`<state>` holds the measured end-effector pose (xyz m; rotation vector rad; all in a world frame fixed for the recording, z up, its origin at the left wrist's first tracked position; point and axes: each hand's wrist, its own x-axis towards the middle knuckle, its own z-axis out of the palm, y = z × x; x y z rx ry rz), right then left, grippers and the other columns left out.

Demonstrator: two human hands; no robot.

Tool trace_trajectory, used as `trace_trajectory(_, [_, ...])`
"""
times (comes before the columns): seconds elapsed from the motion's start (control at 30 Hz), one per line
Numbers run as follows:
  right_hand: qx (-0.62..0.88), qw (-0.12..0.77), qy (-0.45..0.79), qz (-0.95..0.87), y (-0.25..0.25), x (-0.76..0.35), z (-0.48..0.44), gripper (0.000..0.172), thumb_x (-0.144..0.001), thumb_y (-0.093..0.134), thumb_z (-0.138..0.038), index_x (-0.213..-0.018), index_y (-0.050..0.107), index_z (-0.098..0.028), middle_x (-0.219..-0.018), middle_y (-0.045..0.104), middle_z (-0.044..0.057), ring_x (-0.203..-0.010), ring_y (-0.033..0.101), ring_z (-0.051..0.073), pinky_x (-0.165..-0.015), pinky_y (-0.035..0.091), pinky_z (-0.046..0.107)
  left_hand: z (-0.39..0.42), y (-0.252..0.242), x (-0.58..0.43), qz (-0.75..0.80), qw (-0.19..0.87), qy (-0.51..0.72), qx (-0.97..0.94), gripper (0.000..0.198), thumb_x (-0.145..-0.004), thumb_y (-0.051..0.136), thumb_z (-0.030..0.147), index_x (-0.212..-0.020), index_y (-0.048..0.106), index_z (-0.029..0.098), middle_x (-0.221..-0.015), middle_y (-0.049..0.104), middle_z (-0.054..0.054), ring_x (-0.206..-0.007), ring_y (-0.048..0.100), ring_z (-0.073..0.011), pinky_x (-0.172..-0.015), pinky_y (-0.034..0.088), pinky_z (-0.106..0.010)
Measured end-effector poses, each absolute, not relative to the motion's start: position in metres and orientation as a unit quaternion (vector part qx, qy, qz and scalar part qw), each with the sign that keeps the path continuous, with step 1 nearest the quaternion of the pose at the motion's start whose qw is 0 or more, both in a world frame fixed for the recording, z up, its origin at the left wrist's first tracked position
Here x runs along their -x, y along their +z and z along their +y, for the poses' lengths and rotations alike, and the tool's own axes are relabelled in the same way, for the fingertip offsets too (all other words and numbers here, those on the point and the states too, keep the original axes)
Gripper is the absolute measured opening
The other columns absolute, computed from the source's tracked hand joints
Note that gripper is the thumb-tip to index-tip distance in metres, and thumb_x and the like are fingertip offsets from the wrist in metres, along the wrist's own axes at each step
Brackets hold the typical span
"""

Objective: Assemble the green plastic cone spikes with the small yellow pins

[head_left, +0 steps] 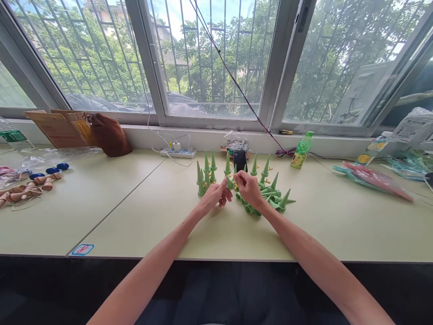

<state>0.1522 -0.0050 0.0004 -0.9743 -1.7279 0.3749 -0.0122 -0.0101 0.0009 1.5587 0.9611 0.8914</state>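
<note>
Above a pale yellow-green worktop (162,207), the left hand (216,195) holds a small green cone (230,183) beside the right hand (249,186); tall green cones (213,160) stand upright behind, and a heap of similar cones (250,208) lies to the right.

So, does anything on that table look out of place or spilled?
Nothing looks spilled, but the pile of green cones near the right hand looks jumbled: many lie on their sides, while the upright cones beyond the left hand stand point-up.
</note>
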Motion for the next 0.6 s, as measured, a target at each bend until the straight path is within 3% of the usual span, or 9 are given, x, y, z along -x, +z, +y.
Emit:
trace_trajectory(0.3, [0.410, 0.533, 0.150, -0.725, -0.0002, -0.1525, -0.0030, 0.034, -0.094, 0.041, -0.043, -0.070, 0.044, -0.020, -0.057, 0.040, -0.004, -0.053, 0.033, 0.011, -0.053, 0.029, 0.024, -0.0116, 0.0027, 0.0134, 0.389, 0.509, 0.387, -0.663, 0.060, -0.082, 0.048, 0.069, -0.071, 0.064, 0.012, -0.072, 0.067, -0.010, -0.043, 0.050, -0.0087, -0.039, 0.038, -0.021])
trace_trajectory(0.47, [0.412, 0.534, 0.146, -0.724, -0.0014, -0.1535, -0.0010, 0.034, -0.094, 0.043, -0.042, -0.069, 0.045, -0.020, -0.057, 0.040, -0.004, -0.053, 0.033, 0.010, -0.053, 0.029, 0.024, -0.0139, 0.0039, 0.0135, 0.393, 0.468, 0.397, -0.685, 0.047, -0.082, 0.056, 0.061, -0.071, 0.058, 0.015, -0.051, 0.055, 0.000, -0.039, 0.047, -0.0082, -0.040, 0.037, -0.021])
trace_trajectory(0.6, [0.410, 0.536, 0.147, -0.723, -0.0024, -0.1537, -0.0005, 0.034, -0.094, 0.043, -0.042, -0.069, 0.045, -0.020, -0.056, 0.040, -0.004, -0.052, 0.032, 0.010, -0.052, 0.028, 0.024, -0.0142, 0.0025, 0.0143, 0.379, 0.441, 0.408, -0.704, 0.043, -0.081, 0.059, 0.058, -0.074, 0.056, 0.016, -0.050, 0.051, 0.003, -0.039, 0.047, -0.0079, -0.040, 0.035, -0.021])
